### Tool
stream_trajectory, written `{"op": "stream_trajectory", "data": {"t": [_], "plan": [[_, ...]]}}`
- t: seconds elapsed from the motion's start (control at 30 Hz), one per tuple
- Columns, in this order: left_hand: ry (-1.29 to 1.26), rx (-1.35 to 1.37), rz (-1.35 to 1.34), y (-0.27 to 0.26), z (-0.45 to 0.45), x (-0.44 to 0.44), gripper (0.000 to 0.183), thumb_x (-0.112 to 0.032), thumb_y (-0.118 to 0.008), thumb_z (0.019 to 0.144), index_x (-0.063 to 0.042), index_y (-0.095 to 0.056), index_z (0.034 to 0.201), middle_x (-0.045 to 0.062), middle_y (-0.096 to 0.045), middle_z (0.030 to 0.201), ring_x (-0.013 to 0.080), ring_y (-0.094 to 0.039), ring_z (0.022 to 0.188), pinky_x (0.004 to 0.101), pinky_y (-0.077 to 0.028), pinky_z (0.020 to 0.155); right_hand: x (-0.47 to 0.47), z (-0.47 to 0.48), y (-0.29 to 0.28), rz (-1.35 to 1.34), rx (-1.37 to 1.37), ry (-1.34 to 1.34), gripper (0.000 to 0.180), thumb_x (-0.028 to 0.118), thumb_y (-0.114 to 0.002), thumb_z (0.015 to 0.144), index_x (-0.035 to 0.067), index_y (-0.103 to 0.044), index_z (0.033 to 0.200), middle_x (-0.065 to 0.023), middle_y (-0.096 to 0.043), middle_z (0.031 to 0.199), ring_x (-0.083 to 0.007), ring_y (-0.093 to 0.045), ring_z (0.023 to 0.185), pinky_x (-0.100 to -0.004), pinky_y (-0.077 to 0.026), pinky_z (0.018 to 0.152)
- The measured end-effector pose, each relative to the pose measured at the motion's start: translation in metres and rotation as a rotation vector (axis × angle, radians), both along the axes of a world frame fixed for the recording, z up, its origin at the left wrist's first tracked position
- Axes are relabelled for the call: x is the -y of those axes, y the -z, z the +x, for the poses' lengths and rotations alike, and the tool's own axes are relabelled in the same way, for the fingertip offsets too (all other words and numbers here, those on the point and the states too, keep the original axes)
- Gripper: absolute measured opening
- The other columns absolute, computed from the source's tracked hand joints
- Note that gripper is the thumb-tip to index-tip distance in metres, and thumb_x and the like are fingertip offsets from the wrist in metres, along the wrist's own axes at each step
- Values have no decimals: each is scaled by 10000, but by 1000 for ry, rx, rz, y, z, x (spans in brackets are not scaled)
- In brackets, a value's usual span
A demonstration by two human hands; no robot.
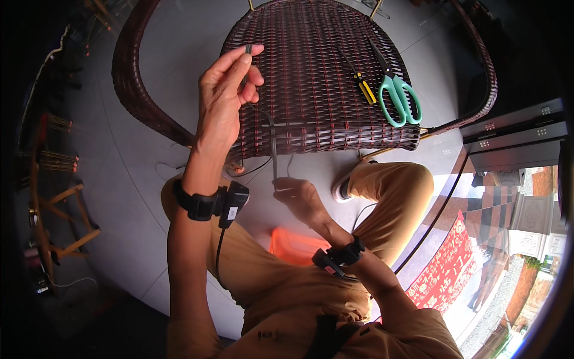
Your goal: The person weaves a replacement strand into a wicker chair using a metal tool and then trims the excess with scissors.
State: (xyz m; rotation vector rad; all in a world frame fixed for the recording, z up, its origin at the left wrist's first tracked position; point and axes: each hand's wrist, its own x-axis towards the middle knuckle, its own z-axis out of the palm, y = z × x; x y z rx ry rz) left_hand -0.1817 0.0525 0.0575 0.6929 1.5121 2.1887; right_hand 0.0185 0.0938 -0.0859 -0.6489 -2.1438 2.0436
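Over the left part of a dark brown woven wicker chair seat (pixel 309 58), my left hand (pixel 228 89) pinches a flat dark strip (pixel 274 148) between thumb and fingers. From there the strip runs over the seat's front edge and down to my right hand (pixel 298 197), whose fingers are closed around its lower part in front of the chair. On the right side of the seat lie scissors with mint-green handles (pixel 394 101), blades pointing away. Beside them is a tool with a yellow and black handle (pixel 365 89) and a thin shaft; its tip is hard to make out.
Curved wicker armrests (pixel 134 89) flank the seat. An orange container (pixel 296 247) is on the floor between my legs. A wooden folding frame (pixel 67 224) stands at the left. A black cable (pixel 437 211) and a red mat with writing (pixel 444 269) lie at the right.
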Motion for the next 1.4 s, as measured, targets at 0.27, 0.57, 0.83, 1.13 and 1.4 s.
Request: {"op": "stream_trajectory", "data": {"t": [0.27,0.57,0.83,1.13,1.4], "plan": [[157,335,40,21,17,30,192,-172,-497,927,-14,-607,927,4,-468,669,56,-338,556,211,-272,522,-125,10,-123,586,-6,111,209,109,-646,801,34,-655,995,-118,-684,847,-197,-661,710,-291,-525,666],[121,280,-40,23,23,48,168,-185,-438,959,-66,-554,932,-15,-434,660,66,-383,588,225,-330,576,-185,-34,-127,1185,-59,248,234,78,-662,785,-12,-622,997,-165,-646,873,-272,-648,785,-340,-509,711],[63,176,-12,34,17,43,225,-214,-396,985,-46,-545,973,-8,-400,568,128,-569,639,418,-474,901,-186,-67,-95,1554,-3,226,310,42,-561,773,32,-551,1083,-156,-516,966,-321,-529,875,-411,-448,743],[-14,202,-210,32,24,40,229,-233,-440,968,-39,-555,932,-30,-385,499,47,-343,351,237,-479,427,-118,-48,-137,747,-97,-31,307,-59,-537,784,-23,-541,1089,-211,-616,942,-331,-638,782,-367,-528,661],[85,294,-376,36,37,35,239,-207,-459,955,6,-556,904,-10,-415,490,62,-379,347,223,-444,389,-82,-27,-117,675,-93,-113,287,47,-633,783,39,-611,1069,-168,-648,870,-309,-647,758,-363,-521,653]]}}
